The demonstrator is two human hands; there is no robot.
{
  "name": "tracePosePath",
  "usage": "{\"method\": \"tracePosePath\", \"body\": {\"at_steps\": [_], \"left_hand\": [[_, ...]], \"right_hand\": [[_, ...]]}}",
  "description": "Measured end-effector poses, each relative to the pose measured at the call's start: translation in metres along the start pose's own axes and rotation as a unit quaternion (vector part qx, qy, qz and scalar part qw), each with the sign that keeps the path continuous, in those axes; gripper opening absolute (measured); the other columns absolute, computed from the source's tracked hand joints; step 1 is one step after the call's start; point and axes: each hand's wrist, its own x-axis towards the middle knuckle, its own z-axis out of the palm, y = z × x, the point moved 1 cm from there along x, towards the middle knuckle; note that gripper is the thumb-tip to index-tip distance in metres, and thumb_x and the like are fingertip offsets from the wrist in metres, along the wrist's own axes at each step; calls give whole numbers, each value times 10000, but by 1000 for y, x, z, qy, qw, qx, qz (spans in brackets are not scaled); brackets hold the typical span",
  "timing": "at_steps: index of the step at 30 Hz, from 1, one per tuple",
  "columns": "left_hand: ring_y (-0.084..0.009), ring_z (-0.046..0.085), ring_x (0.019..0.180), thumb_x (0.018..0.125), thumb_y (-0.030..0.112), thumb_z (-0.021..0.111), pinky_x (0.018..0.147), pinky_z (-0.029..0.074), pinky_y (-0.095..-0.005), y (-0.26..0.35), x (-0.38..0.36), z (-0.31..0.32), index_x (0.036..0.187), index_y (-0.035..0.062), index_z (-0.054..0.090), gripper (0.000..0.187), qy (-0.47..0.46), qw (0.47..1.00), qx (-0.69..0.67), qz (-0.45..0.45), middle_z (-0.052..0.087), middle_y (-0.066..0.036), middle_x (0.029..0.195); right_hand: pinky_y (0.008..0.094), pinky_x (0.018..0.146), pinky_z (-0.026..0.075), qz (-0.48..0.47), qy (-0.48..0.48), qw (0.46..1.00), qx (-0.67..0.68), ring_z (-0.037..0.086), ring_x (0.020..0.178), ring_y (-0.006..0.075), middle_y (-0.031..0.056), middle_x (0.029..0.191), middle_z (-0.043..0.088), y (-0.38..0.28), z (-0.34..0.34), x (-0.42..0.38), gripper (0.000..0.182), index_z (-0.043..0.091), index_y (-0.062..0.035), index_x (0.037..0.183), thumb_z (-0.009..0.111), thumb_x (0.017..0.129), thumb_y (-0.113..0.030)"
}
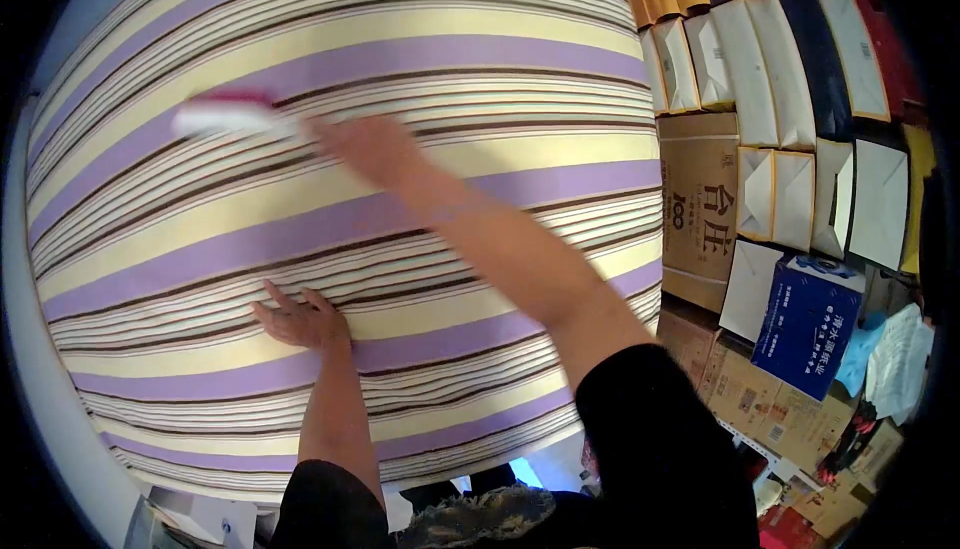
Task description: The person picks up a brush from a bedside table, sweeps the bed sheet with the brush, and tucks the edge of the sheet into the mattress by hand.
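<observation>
A striped sheet (480, 179) in purple, cream, white and dark brown covers a wide flat surface before me. My right hand (370, 149) is closed around the handle of a brush (228, 114), which is smeared by motion. Its back looks dark pink and its bristle side white; it overlaps the purple and cream stripes at the upper left. Lower down, my left hand (303, 319) rests palm down on the sheet, fingers spread, holding nothing. Slight wrinkles run through the cloth near that hand.
Stacked paper bags (780, 59) and cardboard boxes (695, 209) line the right side. A blue box (810, 324) with white lettering sits among them, close to a light blue plastic item (860, 354). A pale wall (75, 429) borders the sheet at the left.
</observation>
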Motion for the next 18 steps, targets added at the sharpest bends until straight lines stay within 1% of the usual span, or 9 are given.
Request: {"method": "tracePosePath", "body": {"at_steps": [2,4,5,6,9,10,12,16,18], "left_hand": [[-391,144,1387,921,300,495,1122,159,-517,-2,1,0,1479,197,226,628,-16,1000,16,-15,108,-221,1507],[-398,158,1381,917,311,499,1112,170,-525,-3,3,-1,1477,194,235,631,-4,1000,-4,-1,107,-220,1507],[-396,159,1381,915,323,499,1106,174,-529,-4,3,0,1475,192,244,629,-1,1000,-7,1,93,-218,1510],[-396,159,1381,915,323,499,1106,174,-529,-4,5,3,1475,192,244,629,3,1000,-10,-5,93,-218,1510],[-348,145,1398,942,397,451,1116,150,-522,-5,3,0,1466,226,276,579,15,999,-32,0,103,-171,1517],[-348,145,1398,942,397,451,1116,150,-522,-6,0,-3,1466,226,276,579,7,1000,-30,0,103,-171,1517],[-349,125,1403,947,420,425,1123,130,-510,-3,4,-3,1468,230,270,576,-9,1000,-19,-21,106,-164,1518],[-350,159,1388,941,399,445,1117,148,-497,-12,1,13,1471,234,265,583,26,1000,2,0,130,-174,1512],[-366,210,1364,925,364,480,1099,180,-510,-7,2,10,1464,210,286,593,45,999,-12,5,191,-230,1482]], "right_hand": [[473,790,490,254,-94,942,196,638,877,343,198,954,658,91,-33,-28,439,580,-58,1171,346,983,-379],[435,786,468,397,120,889,195,621,864,299,181,915,659,193,-48,-111,534,631,-57,1121,347,974,-484],[402,785,472,525,169,817,167,615,869,246,154,947,663,247,-59,-164,435,619,-43,1146,422,977,-392],[363,761,489,492,318,771,251,620,889,207,150,1049,671,368,-28,-264,340,591,-75,1227,489,965,-265],[354,741,507,663,71,741,-80,650,902,289,166,1053,670,311,-149,-311,304,635,-147,1174,555,909,-273],[395,735,509,789,137,599,9,649,925,336,189,1028,666,314,-149,-332,287,655,-67,1079,517,915,-258],[464,730,524,726,110,669,-115,648,847,383,227,931,657,282,-139,-359,331,613,43,1024,480,937,-248],[429,723,496,543,276,792,-44,646,829,337,179,916,656,158,-55,-362,295,554,-43,1125,521,947,-276],[409,692,499,617,169,768,-16,645,796,324,147,890,661,109,-21,-349,256,567,-81,1106,540,926,-261]]}}
